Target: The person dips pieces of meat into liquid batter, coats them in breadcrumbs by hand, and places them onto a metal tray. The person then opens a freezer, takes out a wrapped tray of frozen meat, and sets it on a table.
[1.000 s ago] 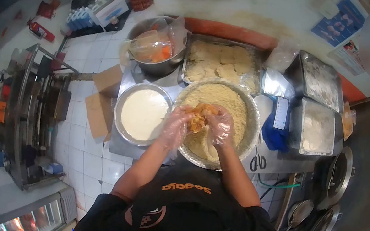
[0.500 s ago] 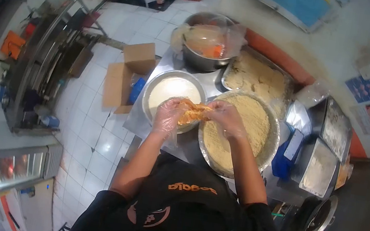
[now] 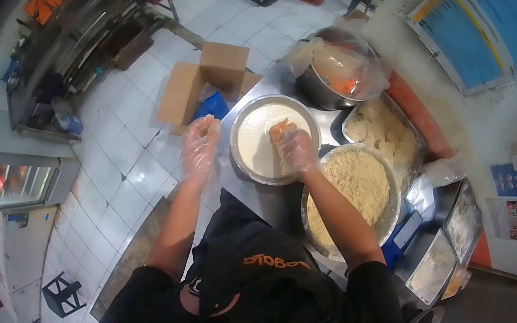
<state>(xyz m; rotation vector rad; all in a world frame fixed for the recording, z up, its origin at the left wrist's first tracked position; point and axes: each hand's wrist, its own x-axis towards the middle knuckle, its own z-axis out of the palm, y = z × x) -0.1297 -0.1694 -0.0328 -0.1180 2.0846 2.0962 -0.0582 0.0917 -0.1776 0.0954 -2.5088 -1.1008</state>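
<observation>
My right hand (image 3: pixel 299 151), in a clear plastic glove, grips an orange-brown coated piece (image 3: pixel 281 133) at the surface of the white liquid (image 3: pixel 258 128) in a round metal bowl (image 3: pixel 235 148). Off the bowl's left side, my gloved left hand (image 3: pixel 199 145) is raised with its fingers curled together; crumbs cling to the fingertips, and whether it holds anything is too small to tell. Under my right forearm stands a wide metal basin (image 3: pixel 391 230) of pale yellow crumbly flour (image 3: pixel 353 183).
Behind the bowls are a deep pot (image 3: pixel 323 94) with plastic bags and a tray of breaded pieces (image 3: pixel 382 130). A phone (image 3: pixel 407 229) and metal containers (image 3: pixel 432 267) stand at the right. An open cardboard box (image 3: pixel 180 98) is left of the table, a black stool (image 3: pixel 64 295) lower left.
Both hands held the orange-brown piece between them; now only my right hand has it, down in the white liquid. My left hand has moved away to the left. The view has turned.
</observation>
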